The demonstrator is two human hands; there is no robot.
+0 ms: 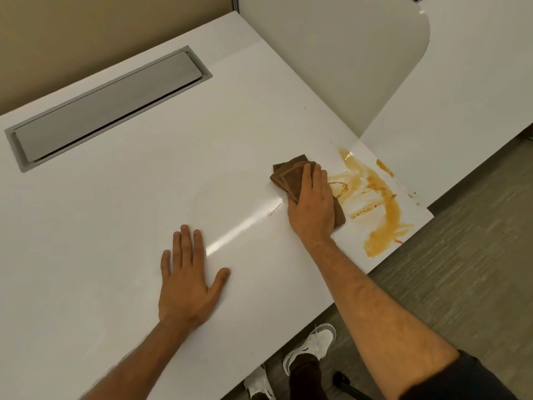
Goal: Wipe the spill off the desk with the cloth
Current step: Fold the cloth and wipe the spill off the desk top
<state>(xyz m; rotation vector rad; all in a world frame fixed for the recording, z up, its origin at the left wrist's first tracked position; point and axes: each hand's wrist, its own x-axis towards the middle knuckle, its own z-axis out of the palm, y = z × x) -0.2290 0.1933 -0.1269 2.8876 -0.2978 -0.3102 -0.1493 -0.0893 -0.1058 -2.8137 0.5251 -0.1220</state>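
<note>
Spill (377,197) sits smeared orange at the desk (144,197) corner, just right of the brown cloth (288,176); right hand (313,204) presses flat on that cloth, nearer by far; left hand (187,284) rests open, fingers spread, well apart.

Office, as I see it: white desk (115,226) with grey cable hatch (106,106), beige partition (72,33), grey carpet (461,269).
</note>
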